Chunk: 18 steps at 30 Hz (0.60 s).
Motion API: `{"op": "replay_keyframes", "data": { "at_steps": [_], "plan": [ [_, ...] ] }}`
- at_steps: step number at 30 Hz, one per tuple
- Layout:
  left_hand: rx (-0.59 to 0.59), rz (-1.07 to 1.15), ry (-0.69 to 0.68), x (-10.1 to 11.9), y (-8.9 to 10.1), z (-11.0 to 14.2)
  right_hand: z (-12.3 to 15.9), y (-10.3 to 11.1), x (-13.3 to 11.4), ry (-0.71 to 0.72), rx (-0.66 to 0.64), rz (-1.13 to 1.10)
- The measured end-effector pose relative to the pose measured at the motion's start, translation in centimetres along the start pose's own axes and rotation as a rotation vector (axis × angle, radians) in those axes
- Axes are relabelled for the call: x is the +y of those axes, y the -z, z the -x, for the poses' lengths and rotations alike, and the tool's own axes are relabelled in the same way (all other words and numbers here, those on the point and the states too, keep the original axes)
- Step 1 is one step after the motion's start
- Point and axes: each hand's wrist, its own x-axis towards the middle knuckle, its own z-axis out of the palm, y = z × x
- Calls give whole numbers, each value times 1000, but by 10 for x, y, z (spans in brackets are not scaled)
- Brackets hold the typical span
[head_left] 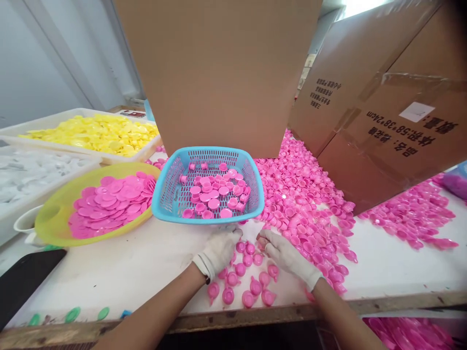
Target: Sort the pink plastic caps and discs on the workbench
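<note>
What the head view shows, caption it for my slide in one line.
Gloved left hand and right hand flank small pink pieces before a blue basket on a white worktable.

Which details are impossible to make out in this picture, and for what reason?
All in the head view:
Middle cardboard box: top cut off by upper edge.
Black slab: one end cut off by left edge.
Whether left hand holds anything: hidden by the hand itself.
</note>
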Motion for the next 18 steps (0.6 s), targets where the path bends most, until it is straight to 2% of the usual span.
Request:
{"op": "replay_keyframes", "data": {
  "at_steps": [2, 6, 10, 13, 18],
  "plan": [
    [19, 41, 10, -5, -3, 4, 0, 5, 1, -26, -38, 12],
    [122, 154, 74, -17, -11, 13, -7, 10, 5, 41, -164, 75],
    [116, 168, 117, -24, -15, 15, -15, 14, 2, 72, -251, 173],
    [113, 148, 152, -24, -15, 12, -17, 15, -1, 60, -229, 300],
    [143, 129, 221, -21, -15, 9, -11, 11, 6, -87, -128, 432]
  ]
}}
